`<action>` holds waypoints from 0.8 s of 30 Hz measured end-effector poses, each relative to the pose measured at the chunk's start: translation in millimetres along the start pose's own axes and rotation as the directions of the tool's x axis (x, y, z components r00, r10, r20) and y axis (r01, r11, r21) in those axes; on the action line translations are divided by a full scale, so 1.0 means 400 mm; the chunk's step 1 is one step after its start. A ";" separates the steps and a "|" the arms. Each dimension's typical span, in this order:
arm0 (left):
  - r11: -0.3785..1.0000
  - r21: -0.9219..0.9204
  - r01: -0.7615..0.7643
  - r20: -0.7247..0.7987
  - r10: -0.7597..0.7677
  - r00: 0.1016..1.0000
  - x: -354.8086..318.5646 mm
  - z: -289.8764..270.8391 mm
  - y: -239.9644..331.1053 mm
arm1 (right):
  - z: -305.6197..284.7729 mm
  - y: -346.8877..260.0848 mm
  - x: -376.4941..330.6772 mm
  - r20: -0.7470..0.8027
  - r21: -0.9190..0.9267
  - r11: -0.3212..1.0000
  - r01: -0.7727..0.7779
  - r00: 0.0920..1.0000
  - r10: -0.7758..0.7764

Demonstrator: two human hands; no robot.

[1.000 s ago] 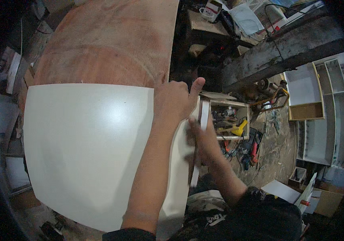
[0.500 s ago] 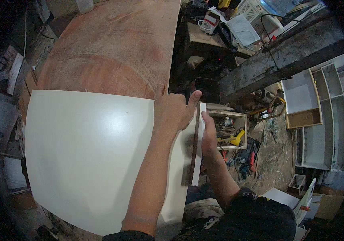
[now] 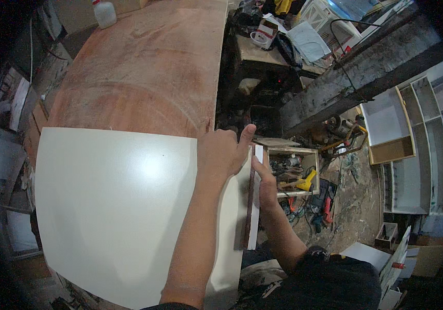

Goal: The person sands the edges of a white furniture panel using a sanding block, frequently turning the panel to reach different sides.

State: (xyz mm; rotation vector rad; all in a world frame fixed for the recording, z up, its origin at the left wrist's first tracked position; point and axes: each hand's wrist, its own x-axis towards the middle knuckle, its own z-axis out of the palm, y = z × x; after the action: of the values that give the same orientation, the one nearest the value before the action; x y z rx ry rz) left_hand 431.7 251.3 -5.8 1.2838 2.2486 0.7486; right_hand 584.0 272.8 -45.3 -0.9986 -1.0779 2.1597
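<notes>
A large white panel [image 3: 108,206] lies flat on a reddish-brown board. My left hand [image 3: 219,150] rests at the panel's far right corner, thumb stretched out toward the upper right, its other fingers bent down and hidden. Along the panel's right edge stands a narrow white strip [image 3: 254,227] with a dark brown side. My right hand [image 3: 267,188] grips this strip from the right near its far end. The right thumb lies over the strip's white face, while the fingers behind it are mostly hidden.
The dusty reddish-brown board [image 3: 139,77] stretches away, with a translucent bottle [image 3: 104,14] at its far left. A wooden box [image 3: 315,178] of tools stands right of my hands. Power tools [image 3: 325,206] lie on the floor. A dark beam [image 3: 356,77] and white shelving [image 3: 413,181] are farther right.
The whole view has tilted up slightly, bringing more of the bottle into sight. My right thumb has moved left across the strip's face. My left hand stays at the panel's corner.
</notes>
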 end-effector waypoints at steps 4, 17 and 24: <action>0.998 0.060 -0.014 -0.050 0.017 0.999 -0.010 -0.006 -0.026 | 0.015 0.070 -0.089 0.051 -0.050 0.994 0.098 0.994 -0.096; 0.994 0.108 -0.029 -0.018 0.031 0.999 -0.012 -0.022 -0.019 | 0.040 0.050 -0.088 -0.027 -0.209 0.970 0.125 0.991 -0.134; 0.999 0.049 -0.024 -0.021 0.025 0.999 -0.004 -0.006 -0.002 | 0.012 -0.017 0.085 -0.043 -0.208 0.968 0.141 0.987 -0.153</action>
State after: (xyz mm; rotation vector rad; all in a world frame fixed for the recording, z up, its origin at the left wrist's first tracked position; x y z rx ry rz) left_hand 430.4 249.1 -4.1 1.3346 2.2848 0.7237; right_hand 560.8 298.4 -50.6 -1.0299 -1.3229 1.9186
